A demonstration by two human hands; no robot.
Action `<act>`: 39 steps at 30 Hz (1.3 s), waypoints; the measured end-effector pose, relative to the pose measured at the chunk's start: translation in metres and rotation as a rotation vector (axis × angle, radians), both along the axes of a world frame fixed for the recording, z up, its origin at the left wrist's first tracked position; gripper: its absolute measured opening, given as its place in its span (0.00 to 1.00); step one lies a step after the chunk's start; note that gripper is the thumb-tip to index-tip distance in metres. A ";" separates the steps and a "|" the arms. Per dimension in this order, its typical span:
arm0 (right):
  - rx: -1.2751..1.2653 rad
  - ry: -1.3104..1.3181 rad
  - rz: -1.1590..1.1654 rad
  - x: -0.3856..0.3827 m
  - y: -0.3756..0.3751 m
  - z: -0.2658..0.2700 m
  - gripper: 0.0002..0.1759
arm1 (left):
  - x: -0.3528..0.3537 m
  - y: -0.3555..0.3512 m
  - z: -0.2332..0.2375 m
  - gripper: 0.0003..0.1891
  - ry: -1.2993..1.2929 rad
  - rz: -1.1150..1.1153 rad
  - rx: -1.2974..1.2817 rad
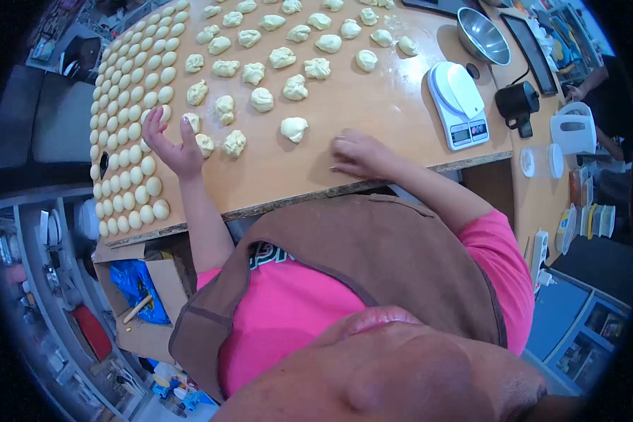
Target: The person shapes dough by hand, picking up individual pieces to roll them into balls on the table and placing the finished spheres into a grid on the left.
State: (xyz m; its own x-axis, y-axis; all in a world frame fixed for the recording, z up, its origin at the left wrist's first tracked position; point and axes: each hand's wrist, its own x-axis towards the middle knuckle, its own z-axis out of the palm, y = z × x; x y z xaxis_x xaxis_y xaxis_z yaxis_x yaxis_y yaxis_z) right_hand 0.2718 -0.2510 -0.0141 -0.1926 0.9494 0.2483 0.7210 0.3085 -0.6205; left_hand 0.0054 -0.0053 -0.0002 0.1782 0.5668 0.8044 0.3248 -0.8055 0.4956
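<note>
Left of the scale, the right hand is resting curled, contents hidden; the open, empty left hand is hovering by dough.

Wooden table under dough pieces

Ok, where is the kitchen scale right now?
In the head view, the white scale sits on the person's right, near the front edge of the table, between the right hand and the black jug.
</note>
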 end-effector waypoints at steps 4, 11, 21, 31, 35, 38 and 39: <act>-0.031 -0.010 -0.099 0.019 0.011 0.004 0.14 | 0.001 0.000 0.001 0.23 -0.024 0.005 -0.017; 0.039 0.035 0.035 0.005 -0.007 -0.005 0.16 | -0.002 0.001 0.000 0.24 0.010 0.014 -0.008; 0.007 0.003 0.012 0.002 -0.009 -0.001 0.17 | 0.001 0.000 -0.001 0.24 0.014 -0.004 -0.015; -0.031 0.031 -0.052 -0.002 -0.005 -0.008 0.19 | 0.004 -0.003 0.002 0.23 0.059 -0.020 0.000; -0.077 0.059 -0.098 0.025 -0.015 -0.005 0.19 | 0.001 0.004 -0.004 0.24 -0.019 0.001 -0.040; -0.030 0.019 -0.221 0.006 0.012 0.009 0.22 | 0.006 -0.004 -0.002 0.24 0.011 -0.048 -0.016; -0.023 0.019 -0.221 0.002 0.012 0.007 0.22 | 0.008 -0.006 -0.001 0.24 0.046 -0.043 0.002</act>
State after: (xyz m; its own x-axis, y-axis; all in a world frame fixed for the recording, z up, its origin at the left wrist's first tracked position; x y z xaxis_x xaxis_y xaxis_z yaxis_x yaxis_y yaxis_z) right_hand 0.2738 -0.2394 -0.0070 0.0255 0.9735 0.2272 0.7579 0.1293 -0.6394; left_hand 0.0134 -0.0110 -0.0011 0.2391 0.5559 0.7961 0.3118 -0.8204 0.4793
